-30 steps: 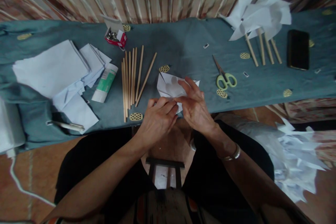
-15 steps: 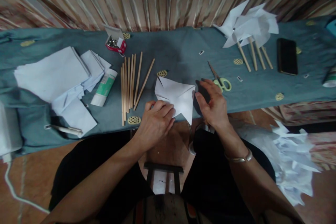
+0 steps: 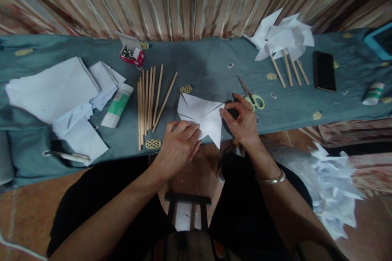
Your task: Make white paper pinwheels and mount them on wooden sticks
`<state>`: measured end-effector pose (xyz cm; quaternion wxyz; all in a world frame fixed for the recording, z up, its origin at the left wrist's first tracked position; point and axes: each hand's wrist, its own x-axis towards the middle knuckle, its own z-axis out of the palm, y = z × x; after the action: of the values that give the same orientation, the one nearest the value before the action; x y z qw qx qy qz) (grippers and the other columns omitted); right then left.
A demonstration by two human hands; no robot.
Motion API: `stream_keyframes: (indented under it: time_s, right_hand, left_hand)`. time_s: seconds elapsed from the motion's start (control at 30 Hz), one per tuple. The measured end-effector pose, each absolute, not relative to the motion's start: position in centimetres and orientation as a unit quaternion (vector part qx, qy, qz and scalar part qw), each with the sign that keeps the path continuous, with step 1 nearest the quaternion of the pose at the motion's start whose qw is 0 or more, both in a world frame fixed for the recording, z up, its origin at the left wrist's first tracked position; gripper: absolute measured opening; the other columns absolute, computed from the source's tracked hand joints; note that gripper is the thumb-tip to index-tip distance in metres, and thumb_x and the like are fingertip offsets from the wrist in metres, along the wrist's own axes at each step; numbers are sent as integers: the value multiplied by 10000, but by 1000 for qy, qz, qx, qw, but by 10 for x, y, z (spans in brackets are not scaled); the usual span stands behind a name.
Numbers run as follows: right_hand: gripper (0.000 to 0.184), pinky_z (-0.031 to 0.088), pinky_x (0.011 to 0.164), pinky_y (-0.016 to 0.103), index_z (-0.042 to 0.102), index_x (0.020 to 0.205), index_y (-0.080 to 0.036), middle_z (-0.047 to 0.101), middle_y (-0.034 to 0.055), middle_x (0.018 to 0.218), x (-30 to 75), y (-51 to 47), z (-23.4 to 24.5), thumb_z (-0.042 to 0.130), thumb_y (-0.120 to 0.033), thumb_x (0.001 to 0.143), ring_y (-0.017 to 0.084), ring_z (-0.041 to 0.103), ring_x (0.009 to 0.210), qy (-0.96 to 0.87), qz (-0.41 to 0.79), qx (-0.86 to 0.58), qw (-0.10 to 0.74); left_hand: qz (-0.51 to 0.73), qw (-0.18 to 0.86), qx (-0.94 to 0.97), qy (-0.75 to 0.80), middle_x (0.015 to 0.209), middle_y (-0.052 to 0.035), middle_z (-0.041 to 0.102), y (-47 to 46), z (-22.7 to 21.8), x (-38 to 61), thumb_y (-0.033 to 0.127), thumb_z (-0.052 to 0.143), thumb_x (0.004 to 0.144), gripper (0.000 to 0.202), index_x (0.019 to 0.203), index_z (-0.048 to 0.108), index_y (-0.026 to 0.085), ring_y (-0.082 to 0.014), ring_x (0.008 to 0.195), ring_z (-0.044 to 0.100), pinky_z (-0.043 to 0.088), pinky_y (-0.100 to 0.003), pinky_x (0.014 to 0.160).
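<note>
A white paper square with slits cut in from its corners [image 3: 202,110] lies at the table's front edge, one pointed corner jutting past it. My left hand [image 3: 180,140] grips the paper's lower left side, fingers bent over it and thumb hidden. At the right corner of the paper, my right hand [image 3: 241,120] has thumb and forefinger pinched on the tip. Just beyond that hand lie scissors with light green handles [image 3: 255,101]. Several thin wooden sticks [image 3: 150,102] are laid out left of the paper.
On the left are stacked white papers [image 3: 55,85], a glue stick [image 3: 117,106] and a red box of metal pins [image 3: 133,54]. Finished paper pinwheels [image 3: 284,34], a phone [image 3: 324,71] and a green-white tube [image 3: 373,93] lie right. More folded papers [image 3: 333,187] fill a bag below.
My right hand has come in to the paper's right corner and closed its fingertips on it. My left hand keeps its hold. The view has shifted slightly right.
</note>
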<state>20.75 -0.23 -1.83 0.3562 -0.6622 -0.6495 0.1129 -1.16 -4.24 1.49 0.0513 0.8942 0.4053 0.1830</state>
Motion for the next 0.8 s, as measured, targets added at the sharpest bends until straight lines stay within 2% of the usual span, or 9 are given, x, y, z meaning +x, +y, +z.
stream_keyframes:
  time_s: [0.17, 0.33, 0.5, 0.63, 0.8]
  right_hand:
    - [93, 470, 990, 539, 694, 777, -211, 667, 109, 1222, 206, -2, -19, 712, -302, 768, 300, 630, 1129, -632, 127, -655, 395]
    - [58, 526, 894, 440, 691, 811, -220, 715, 72, 1094, 197, -10, -4, 659, -263, 834, 237, 674, 1001, -641, 149, -620, 427]
    - [114, 528, 821, 382, 693, 912, -201, 745, 56, 898, 182, -22, 6, 582, -228, 911, 217, 661, 869, -743, 79, -554, 366]
    - [167, 530, 842, 400, 698, 951, -161, 743, 94, 957, 173, -26, 2, 535, -195, 936, 232, 647, 893, -803, 38, -502, 319]
    - [174, 543, 840, 397, 692, 982, -136, 731, 101, 990, 169, -27, -4, 526, -166, 937, 237, 630, 903, -835, 7, -471, 284]
  left_hand:
    - [172, 62, 893, 411, 1128, -71, 709, -42, 17, -11, 196, 569, 909, 159, 1037, 658, 166, -241, 1017, 581, 379, -422, 872]
    - [167, 63, 894, 412, 1127, -74, 708, -43, 18, -10, 201, 563, 916, 158, 1034, 662, 167, -240, 1019, 584, 383, -421, 875]
    - [162, 70, 894, 413, 1143, -65, 709, -43, 17, -11, 211, 571, 916, 161, 1041, 663, 165, -242, 1037, 589, 387, -421, 886]
    - [164, 73, 893, 414, 1146, -62, 710, -43, 17, -11, 215, 586, 910, 159, 1039, 666, 166, -243, 1020, 595, 396, -425, 878]
    - [166, 74, 892, 414, 1115, -64, 716, -43, 17, -10, 209, 591, 907, 156, 1038, 666, 167, -238, 998, 597, 404, -425, 866]
